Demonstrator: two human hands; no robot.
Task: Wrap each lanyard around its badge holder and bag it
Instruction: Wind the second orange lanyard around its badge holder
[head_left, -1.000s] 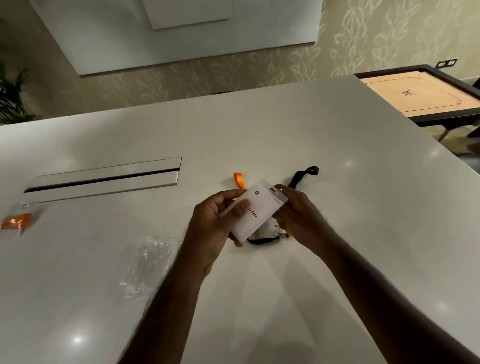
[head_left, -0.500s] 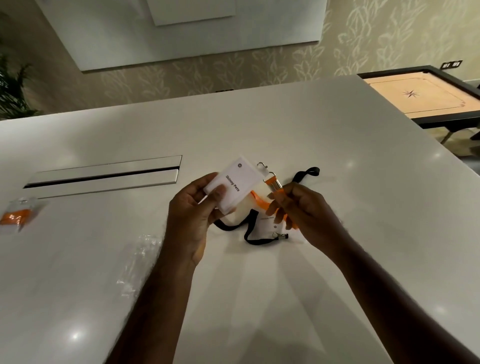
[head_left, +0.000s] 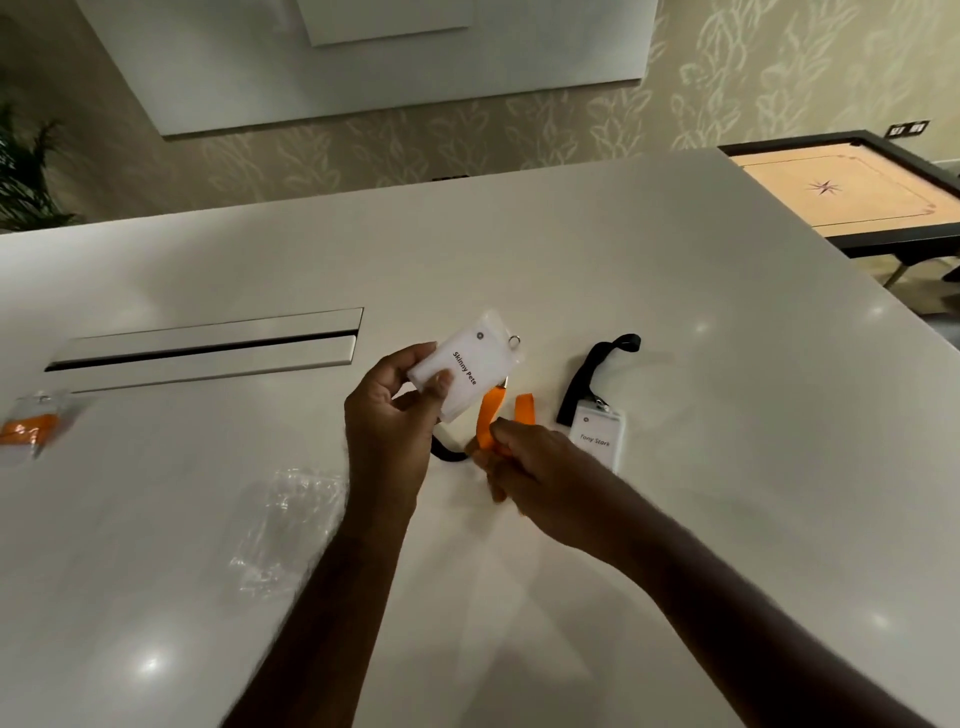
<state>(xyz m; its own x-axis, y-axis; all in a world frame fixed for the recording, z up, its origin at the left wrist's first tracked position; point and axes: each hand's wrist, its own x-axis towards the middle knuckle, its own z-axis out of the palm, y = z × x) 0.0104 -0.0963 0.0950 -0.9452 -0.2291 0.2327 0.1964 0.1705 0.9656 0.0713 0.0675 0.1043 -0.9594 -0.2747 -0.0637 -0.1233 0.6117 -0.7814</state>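
Above the table (head_left: 675, 519), your left hand (head_left: 387, 431) has lifted the badge holder (head_left: 470, 371) higher than a moment ago, thumb pinching its face, while your right hand (head_left: 530, 467) has dropped lower, fingers curled round the orange lanyard (head_left: 488, 421). That hand now uncovers a second badge (head_left: 597, 439); its black lanyard (head_left: 592, 374) is partly hidden behind your hands.

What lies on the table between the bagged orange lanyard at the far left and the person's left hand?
In the head view, a crumpled clear plastic bag lies between the bagged orange lanyard and the left hand.
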